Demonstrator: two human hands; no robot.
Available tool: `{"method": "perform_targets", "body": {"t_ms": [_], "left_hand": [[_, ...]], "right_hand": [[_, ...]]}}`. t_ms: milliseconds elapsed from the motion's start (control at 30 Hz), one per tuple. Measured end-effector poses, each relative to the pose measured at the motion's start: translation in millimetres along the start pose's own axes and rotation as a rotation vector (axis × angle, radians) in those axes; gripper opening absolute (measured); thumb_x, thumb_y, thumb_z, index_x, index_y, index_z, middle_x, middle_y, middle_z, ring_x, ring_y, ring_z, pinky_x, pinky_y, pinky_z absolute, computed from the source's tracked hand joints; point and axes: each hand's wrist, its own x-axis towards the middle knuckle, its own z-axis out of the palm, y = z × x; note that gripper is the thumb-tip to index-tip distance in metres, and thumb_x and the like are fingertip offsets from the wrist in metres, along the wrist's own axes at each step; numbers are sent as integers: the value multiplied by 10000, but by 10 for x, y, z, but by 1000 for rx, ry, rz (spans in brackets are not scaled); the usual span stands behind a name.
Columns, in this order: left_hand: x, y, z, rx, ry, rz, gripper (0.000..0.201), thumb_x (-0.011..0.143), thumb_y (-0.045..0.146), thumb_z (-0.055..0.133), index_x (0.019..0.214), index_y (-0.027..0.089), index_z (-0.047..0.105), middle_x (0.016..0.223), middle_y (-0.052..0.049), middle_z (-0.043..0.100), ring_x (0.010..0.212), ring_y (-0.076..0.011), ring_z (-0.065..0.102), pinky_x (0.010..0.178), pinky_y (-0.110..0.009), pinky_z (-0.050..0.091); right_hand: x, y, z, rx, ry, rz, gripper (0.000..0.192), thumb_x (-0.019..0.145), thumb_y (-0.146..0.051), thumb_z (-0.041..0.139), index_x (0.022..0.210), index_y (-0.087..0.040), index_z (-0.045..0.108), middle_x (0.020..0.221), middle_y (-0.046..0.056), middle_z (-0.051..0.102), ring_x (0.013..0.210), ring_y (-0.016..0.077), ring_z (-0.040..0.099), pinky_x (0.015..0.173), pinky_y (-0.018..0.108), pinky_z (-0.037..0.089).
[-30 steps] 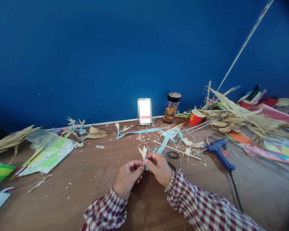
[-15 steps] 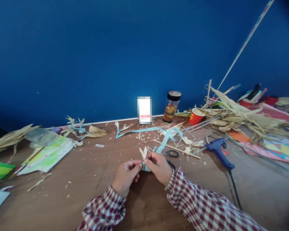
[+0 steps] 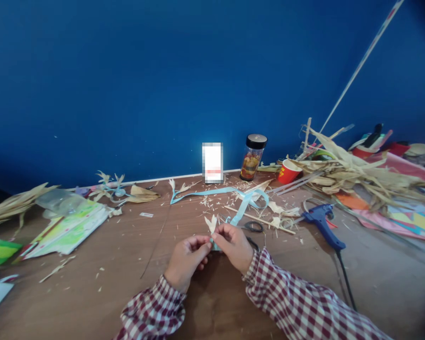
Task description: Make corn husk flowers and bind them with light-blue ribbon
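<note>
Close together at the front of the table, my left hand [image 3: 188, 262] and my right hand [image 3: 234, 249] are both closed in a pinch. Between them stands a small pale corn husk flower [image 3: 211, 224], its petals pointing up. My right thumb and forefinger grip its base. Light blue ribbon [image 3: 216, 246] shows at that base, pinched by my left fingertips; the stem is hidden by the fingers. A longer stretch of ribbon [image 3: 241, 212] loops away behind my right hand to another husk flower [image 3: 172, 185]. Black-handled scissors [image 3: 254, 226] lie partly under my right hand.
A blue glue gun [image 3: 322, 222] with its cord lies at the right. Behind it are a corn husk pile [image 3: 361, 170], a red paper cup [image 3: 289, 171] and a lidded jar [image 3: 251, 160]. Husk scraps litter the table; a plastic container [image 3: 62, 200] sits left.
My left fingers have shifted slightly toward the right and in closer to the flower's base. The flower has turned a little, and less ribbon shows below it. Everything else stays put.
</note>
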Motion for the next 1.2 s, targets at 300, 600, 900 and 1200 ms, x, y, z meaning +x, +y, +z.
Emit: {"method": "perform_targets", "body": {"t_ms": [300,600,900,1200], "left_hand": [[36,-31,-30,58,37,90,293,617,355,638,800,127,613,440,48,531,345,-62,430,349,-169,344],[56,-23,-157,284,158,281,269,648,361,609,791,137,648,513,-11,604,423,-121,513,399,-210,373],[86,-42,-171,265,148,273,281,644,373,615,797,142,658,516,-11,614,408,-120,507,394,-212,367],[83,78,-313,181,297,336,268,613,379,644,768,160,643,568,2,622,434,-104,509,418,-203,379]], "right_hand": [[46,-4,-22,249,-18,103,207,732,-364,579,746,-165,524,706,9,622,567,110,537,533,231,431],[13,-81,1,274,67,87,222,753,-386,562,780,-171,512,768,27,633,693,128,578,617,244,464],[24,-23,-13,155,137,-8,180,790,-339,503,860,-173,504,732,16,589,626,120,531,546,229,436],[-7,5,-24,-364,179,-142,46,758,-223,517,796,-202,531,653,-4,585,587,134,555,561,248,442]]}}
